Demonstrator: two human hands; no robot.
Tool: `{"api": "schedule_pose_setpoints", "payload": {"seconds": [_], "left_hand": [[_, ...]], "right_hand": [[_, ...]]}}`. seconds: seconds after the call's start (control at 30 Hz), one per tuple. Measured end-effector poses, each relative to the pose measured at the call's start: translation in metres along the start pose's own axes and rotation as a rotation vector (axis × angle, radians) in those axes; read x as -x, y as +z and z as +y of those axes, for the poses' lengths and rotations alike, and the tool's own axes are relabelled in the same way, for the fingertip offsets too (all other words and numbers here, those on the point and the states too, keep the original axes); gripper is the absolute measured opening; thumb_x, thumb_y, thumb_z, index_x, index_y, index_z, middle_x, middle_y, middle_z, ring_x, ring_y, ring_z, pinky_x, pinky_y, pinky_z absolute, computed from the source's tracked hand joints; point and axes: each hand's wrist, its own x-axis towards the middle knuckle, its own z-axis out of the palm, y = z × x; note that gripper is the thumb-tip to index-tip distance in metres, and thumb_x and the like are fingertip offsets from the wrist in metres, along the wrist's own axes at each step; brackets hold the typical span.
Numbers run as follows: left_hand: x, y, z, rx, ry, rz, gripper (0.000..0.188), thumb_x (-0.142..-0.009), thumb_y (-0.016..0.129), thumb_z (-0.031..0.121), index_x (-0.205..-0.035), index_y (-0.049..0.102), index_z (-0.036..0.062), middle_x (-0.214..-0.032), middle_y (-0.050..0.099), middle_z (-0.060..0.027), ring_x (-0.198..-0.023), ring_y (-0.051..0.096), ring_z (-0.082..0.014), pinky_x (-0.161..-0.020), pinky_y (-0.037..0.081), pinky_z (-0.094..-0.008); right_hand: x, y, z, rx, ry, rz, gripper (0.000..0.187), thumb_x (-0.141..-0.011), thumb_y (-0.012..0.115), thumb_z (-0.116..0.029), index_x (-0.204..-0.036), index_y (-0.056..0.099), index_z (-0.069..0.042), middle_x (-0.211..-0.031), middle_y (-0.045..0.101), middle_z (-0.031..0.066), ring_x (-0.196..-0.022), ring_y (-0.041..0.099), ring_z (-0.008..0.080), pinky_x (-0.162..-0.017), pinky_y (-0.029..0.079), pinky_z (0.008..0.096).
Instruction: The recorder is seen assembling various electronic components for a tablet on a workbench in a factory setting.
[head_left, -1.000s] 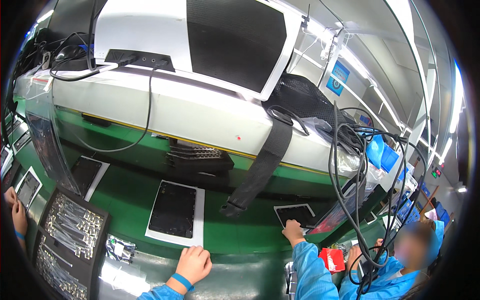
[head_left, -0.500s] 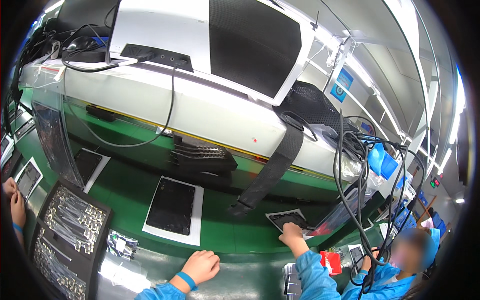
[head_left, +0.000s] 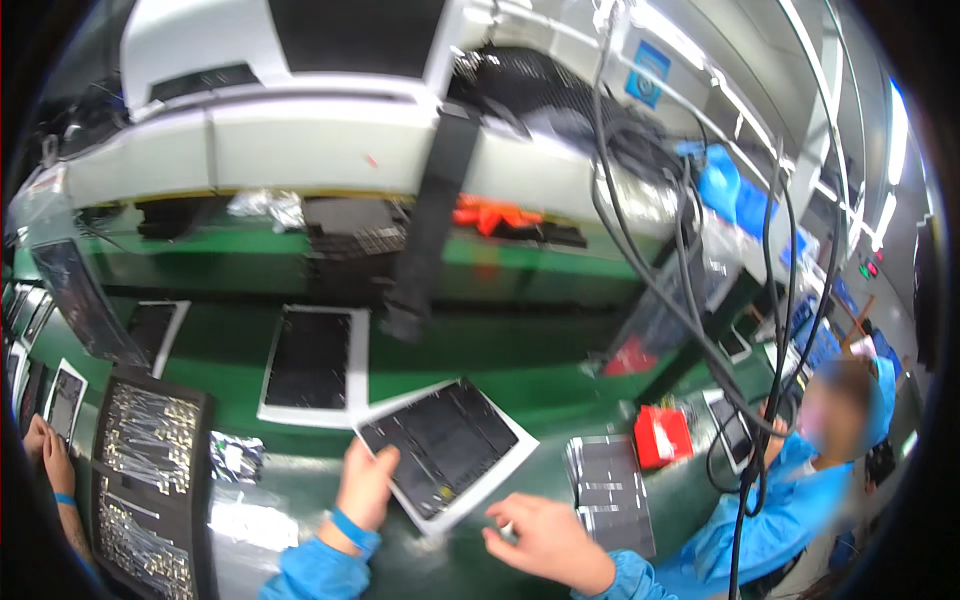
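Note:
A dark tablet-like panel in a white frame or backing [head_left: 445, 450] lies tilted in front of me, just above the green bench. My left hand [head_left: 362, 485] grips its left edge, thumb on top and the other fingers out of sight underneath. By the panel's lower right corner is my right hand [head_left: 545, 540], its fingers loosely bent and apart, with nothing clearly held. A second dark panel on a white sheet [head_left: 357, 370] rests on the bench behind my left hand. Right of the held panel lies a dark grey sheet with pale strips [head_left: 610, 490].
A black tray [head_left: 208, 440] of many ribbon-like parts stands left, beside a small silvery bag [head_left: 237, 457]. A red box [head_left: 662, 437] sits right. Black cables [head_left: 680, 300] hang ahead of a person in blue [head_left: 740, 520]. Another person's hands [head_left: 55, 450] work at far left.
My right hand has drawn back from the bench's right side, and the panel there is now before me. My left hand has taken hold of it. The view has turned right.

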Motion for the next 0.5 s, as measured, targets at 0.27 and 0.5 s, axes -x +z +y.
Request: {"api": "schedule_pose_setpoints", "payload": {"seconds": [0.27, 0.5], "left_hand": [[-0.037, -0.012, 0.042, -0.181, -0.624, -0.935, 0.046, -0.092, 0.063, 0.0, -0.136, 0.051, -0.0036, -0.127, 0.064, -0.0105, -0.115, 0.06, -0.0172, -0.101, 0.048, -0.0323], [-0.082, 0.066, -0.003, -0.845, -0.527, -1.347, 0.038, -0.09, 0.067, 0.008, -0.126, 0.06, -0.0014, -0.116, 0.069, -0.0114, -0.104, 0.065, -0.02, -0.093, 0.051, -0.0348]], "right_hand": [[0.106, -0.024, 0.054, -0.172, 0.453, 0.224, 0.016, -0.079, 0.072, -0.009, -0.092, 0.067, -0.002, -0.075, 0.064, 0.0089, -0.062, 0.062, 0.0208, -0.058, 0.05, 0.0308], [0.146, -0.001, 0.078, 0.157, 0.414, 0.276, 0.023, -0.076, 0.066, 0.001, -0.099, 0.07, -0.002, -0.107, 0.067, 0.0122, -0.1, 0.064, 0.0315, -0.083, 0.053, 0.0413]]}}
